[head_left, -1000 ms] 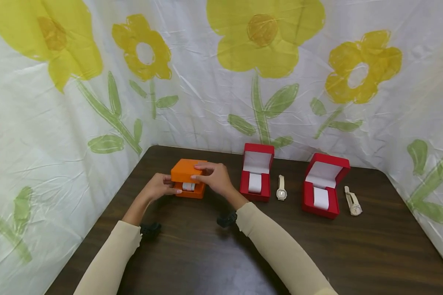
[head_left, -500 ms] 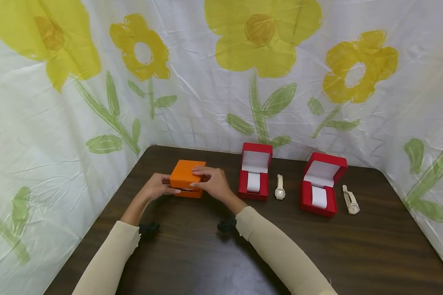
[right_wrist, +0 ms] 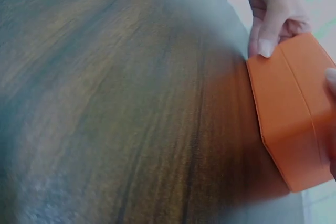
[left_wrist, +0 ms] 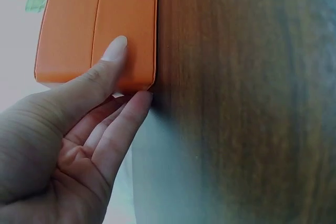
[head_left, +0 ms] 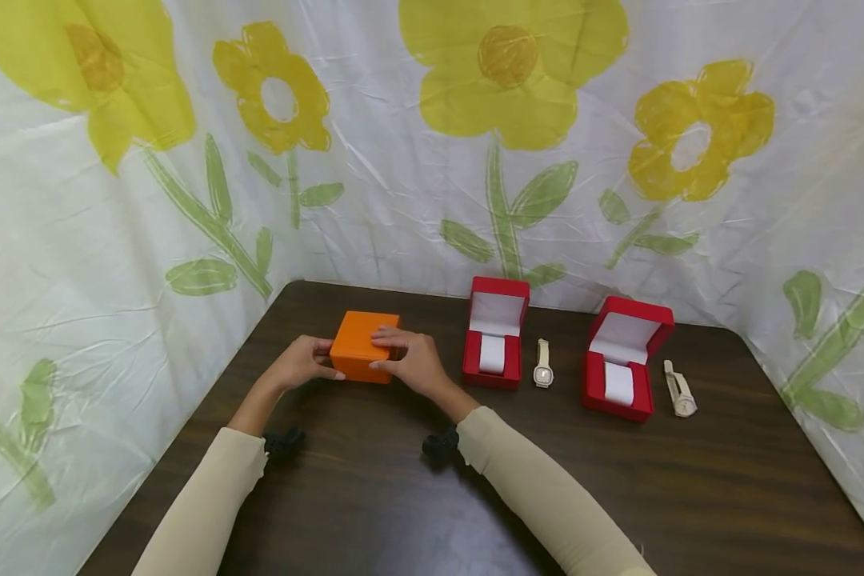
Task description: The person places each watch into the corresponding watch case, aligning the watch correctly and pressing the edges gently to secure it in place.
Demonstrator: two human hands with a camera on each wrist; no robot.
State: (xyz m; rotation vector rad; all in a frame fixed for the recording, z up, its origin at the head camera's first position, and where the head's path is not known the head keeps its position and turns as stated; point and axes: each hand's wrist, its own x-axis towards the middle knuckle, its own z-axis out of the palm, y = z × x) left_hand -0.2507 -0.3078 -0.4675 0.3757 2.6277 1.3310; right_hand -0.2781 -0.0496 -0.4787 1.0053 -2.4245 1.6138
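Note:
An orange watch box [head_left: 362, 344] sits on the table at the left in the head view, its lid down on its base. My left hand [head_left: 304, 365] grips the box's left end, thumb [left_wrist: 115, 49] across the front of the base and fingers along the side. On the right end of the lid is my right hand [head_left: 416, 360], its thumb at the front face and fingers over the top edge. In both wrist views a thin straight seam shows between lid and base. The inside of the box is hidden.
Two red watch boxes [head_left: 493, 372] stand with raised lids, each holding a white cushion; the other red box [head_left: 617, 392] is farther right. One pale-strapped watch [head_left: 543, 373] lies between them, another watch [head_left: 683, 402] beyond. A flowered cloth [head_left: 374, 248] hangs behind the dark table [head_left: 374, 480].
The orange box's lid has come down fully onto its base, hiding the pale cushion and watch seen inside before. My right hand lowered slightly with it; the left stayed at the box's left side.

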